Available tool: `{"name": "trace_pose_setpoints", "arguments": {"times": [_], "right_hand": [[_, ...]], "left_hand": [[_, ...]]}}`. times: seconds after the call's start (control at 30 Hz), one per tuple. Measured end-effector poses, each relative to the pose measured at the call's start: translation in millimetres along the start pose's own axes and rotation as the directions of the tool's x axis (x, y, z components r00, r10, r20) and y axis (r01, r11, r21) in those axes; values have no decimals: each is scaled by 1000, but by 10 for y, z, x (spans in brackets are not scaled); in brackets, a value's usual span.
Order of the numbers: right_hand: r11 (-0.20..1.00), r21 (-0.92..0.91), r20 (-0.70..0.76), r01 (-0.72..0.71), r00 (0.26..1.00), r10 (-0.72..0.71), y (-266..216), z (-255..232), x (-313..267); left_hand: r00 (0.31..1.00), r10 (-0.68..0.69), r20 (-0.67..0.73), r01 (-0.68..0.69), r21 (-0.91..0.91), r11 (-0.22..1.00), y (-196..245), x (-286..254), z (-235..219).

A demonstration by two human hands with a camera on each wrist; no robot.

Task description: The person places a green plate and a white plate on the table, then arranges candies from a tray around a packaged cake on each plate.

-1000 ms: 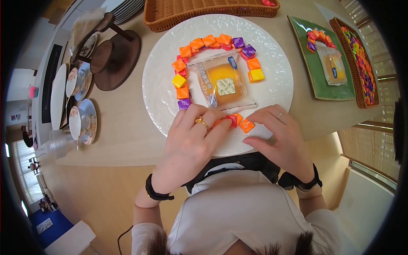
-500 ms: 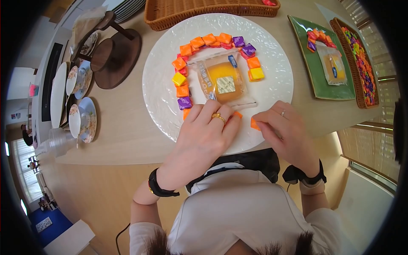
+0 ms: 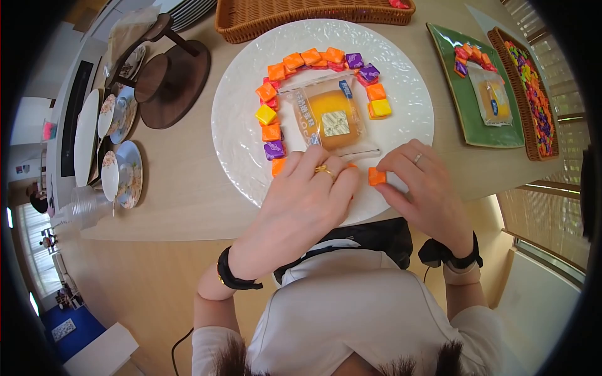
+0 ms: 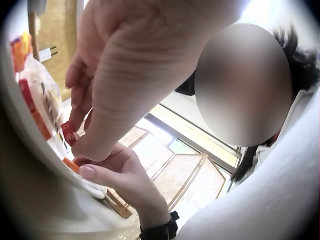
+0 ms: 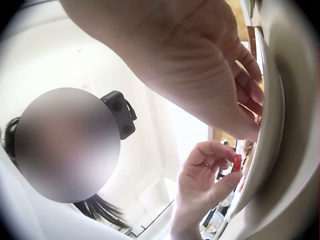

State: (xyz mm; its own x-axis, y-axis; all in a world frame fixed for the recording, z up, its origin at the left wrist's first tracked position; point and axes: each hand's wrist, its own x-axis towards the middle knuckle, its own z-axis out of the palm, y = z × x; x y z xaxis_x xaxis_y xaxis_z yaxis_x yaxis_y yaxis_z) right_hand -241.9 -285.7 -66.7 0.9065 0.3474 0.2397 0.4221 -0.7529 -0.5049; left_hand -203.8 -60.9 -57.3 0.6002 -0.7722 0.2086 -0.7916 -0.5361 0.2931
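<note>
On the white plate (image 3: 235, 169), wrapped candies form a curved row around a clear-packaged yellow cake (image 3: 332, 119); stacked orange, yellow and purple pieces show. At the plate's near side, my left hand (image 3: 301, 197) pinches a red candy (image 5: 237, 163), visible in the right wrist view and hidden from the head view. My right hand (image 3: 429, 188) pinches an orange candy (image 3: 377, 177) between thumb and fingers, right of the left hand. Part of another orange piece shows at the left hand's fingertips. The left hand covers the lower part of the row.
A green plate (image 3: 467, 119) at the right bears a similar cake and candies, beside a basket (image 3: 531, 150) of colourful candies. A wicker tray (image 3: 235, 31) lies behind the white plate. A dark wooden stand (image 3: 182, 113), cups and saucers (image 3: 135, 156) are at the left.
My right hand has closed on the orange candy, which has moved right and slightly away from me. My left hand has shifted right, covering red and orange pieces seen earlier.
</note>
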Motion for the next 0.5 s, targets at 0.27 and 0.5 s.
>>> {"name": "trace_pose_setpoints", "arguments": {"times": [0.27,0.5], "right_hand": [[993,74,-31,92,995,-90,-98,218,110],[984,105,-29,141,990,-138,-78,253,91]], "left_hand": [[953,-157,-261,131,-115,985,-107,-251,-182],[944,-200,-263,171,-131,977,-170,-342,-185]]}}
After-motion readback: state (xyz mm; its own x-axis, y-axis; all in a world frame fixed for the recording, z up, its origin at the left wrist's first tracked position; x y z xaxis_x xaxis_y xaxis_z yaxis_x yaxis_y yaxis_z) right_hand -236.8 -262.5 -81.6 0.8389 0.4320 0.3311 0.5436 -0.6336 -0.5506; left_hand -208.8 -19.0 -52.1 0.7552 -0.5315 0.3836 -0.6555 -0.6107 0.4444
